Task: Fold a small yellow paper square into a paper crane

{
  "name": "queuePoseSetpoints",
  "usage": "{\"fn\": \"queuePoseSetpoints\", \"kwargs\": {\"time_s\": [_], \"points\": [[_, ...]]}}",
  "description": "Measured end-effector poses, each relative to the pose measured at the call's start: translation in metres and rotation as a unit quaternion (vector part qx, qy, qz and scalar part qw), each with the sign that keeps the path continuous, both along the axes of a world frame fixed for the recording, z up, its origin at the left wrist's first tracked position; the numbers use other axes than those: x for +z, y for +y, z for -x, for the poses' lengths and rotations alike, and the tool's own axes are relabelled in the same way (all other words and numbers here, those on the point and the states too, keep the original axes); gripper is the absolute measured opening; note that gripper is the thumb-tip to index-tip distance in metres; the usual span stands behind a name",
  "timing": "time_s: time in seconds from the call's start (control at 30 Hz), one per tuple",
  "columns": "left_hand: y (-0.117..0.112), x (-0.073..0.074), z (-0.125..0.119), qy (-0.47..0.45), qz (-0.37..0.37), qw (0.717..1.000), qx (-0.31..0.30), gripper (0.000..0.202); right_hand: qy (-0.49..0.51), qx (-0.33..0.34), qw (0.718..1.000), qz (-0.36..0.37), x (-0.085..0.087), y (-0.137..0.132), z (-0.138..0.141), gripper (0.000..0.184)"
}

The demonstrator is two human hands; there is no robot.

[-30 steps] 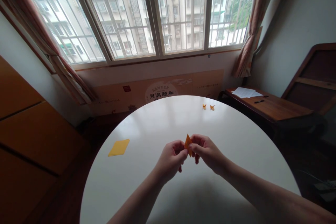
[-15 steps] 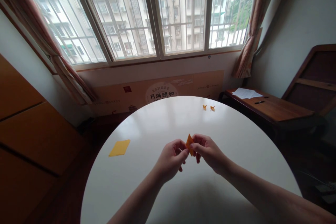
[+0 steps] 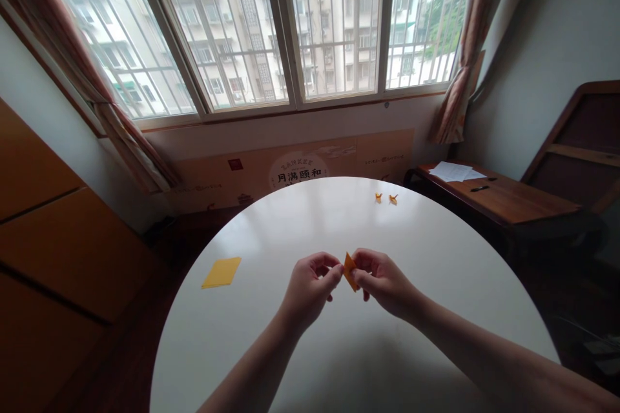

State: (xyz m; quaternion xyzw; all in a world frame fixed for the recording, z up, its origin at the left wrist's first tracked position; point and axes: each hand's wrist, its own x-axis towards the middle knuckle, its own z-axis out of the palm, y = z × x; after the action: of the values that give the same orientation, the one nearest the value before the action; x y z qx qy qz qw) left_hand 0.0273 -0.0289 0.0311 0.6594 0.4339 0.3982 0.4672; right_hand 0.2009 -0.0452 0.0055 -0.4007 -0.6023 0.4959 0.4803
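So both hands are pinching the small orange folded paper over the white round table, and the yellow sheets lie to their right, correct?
Not quite: the head view shows the yellow sheets lying to the left of the hands, not the right. The left hand and right hand do pinch the orange folded paper over the white round table.

Both bare forearms enter from the lower edge and converge toward the centre, wrists held roughly level. The left hand (image 3: 310, 287) is curled, with thumb and forefinger tips pinched on the left edge of a small orange folded paper piece (image 3: 349, 271). The right hand (image 3: 382, 281) mirrors this pose, thumb and forefinger closed on the right edge, remaining fingers tucked underneath.
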Motion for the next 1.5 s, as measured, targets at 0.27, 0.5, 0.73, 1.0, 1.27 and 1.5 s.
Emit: {"fn": "queuePoseSetpoints", "kwargs": {"time_s": [0.27, 0.5, 0.73, 1.0, 1.27, 1.5], "points": [[-0.002, 0.002, 0.001, -0.008, -0.008, 0.999, -0.033, 0.027, 0.002, 0.037, 0.999, 0.012, 0.004, 0.001, -0.001, 0.006], [-0.004, 0.001, -0.004, -0.109, 0.032, 0.993, 0.027, 0.031, 0.004, 0.059, 0.998, -0.005, 0.009, 0.002, -0.010, 0.021], [-0.007, -0.006, -0.009, -0.189, 0.065, 0.976, 0.081, 0.029, -0.006, 0.050, 0.999, -0.003, 0.004, -0.001, -0.002, 0.028], [-0.010, -0.009, -0.013, -0.174, 0.069, 0.980, 0.065, 0.024, 0.072, -0.016, 0.997, 0.020, 0.001, 0.001, -0.002, 0.027], [-0.012, -0.008, -0.016, -0.126, 0.092, 0.987, 0.025, 0.028, 0.098, -0.025, 0.995, 0.024, 0.002, 0.000, -0.003, 0.030], [-0.009, -0.012, -0.013, -0.092, 0.068, 0.993, -0.011, 0.034, 0.101, -0.037, 0.994, 0.026, 0.002, 0.000, -0.001, 0.032]]}}
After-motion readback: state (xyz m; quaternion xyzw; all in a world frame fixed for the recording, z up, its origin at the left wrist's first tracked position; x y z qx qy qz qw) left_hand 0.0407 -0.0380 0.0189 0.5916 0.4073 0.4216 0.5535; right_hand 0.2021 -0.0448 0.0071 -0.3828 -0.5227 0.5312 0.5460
